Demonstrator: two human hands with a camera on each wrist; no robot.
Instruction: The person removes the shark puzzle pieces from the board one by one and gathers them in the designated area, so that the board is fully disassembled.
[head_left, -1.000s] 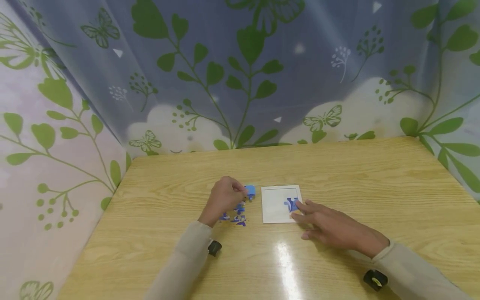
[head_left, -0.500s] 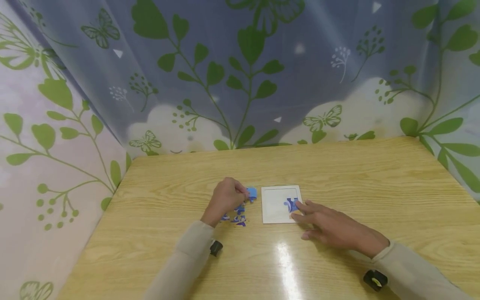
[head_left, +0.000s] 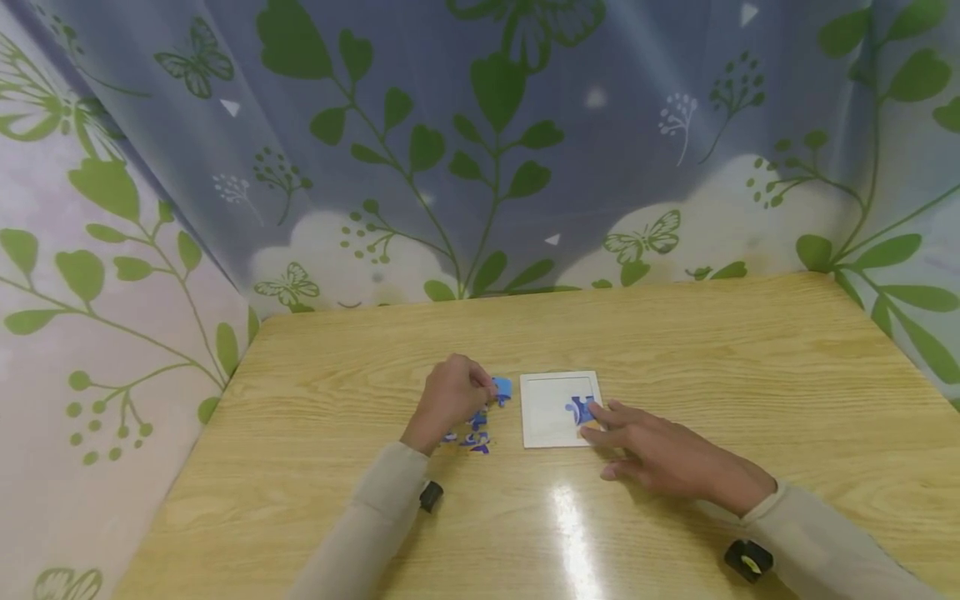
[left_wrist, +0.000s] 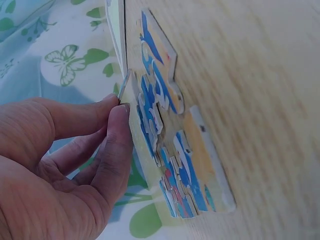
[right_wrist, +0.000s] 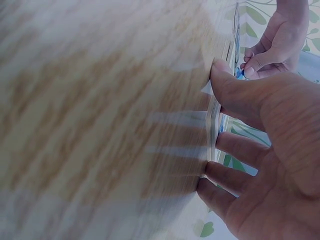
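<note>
My left hand [head_left: 450, 398] pinches a light blue jigsaw piece [head_left: 503, 388] between thumb and fingertips, just left of a square white puzzle tray [head_left: 542, 417]. In the left wrist view this piece [left_wrist: 124, 88] shows edge-on. Beneath and beside that hand lie several loose jigsaw pieces [left_wrist: 157, 95] in blue, white and orange, partly hidden by it in the head view. Inside the tray, at its lower right, sits a blue and orange section of puzzle [head_left: 581, 410]. My right hand [head_left: 660, 450], fingers spread, rests on the tray's right edge, its fingertips touching that section.
A wooden table [head_left: 375, 350] carries everything. Behind it hangs a blue curtain [head_left: 420, 192] with leaf and butterfly prints, and a patterned panel [head_left: 127, 317] borders the left side. Light reflects off the table in front of the tray.
My left hand has shifted slightly right and nearer with the light blue jigsaw piece, toward the tray. The right hand stays on the tray's edge.
</note>
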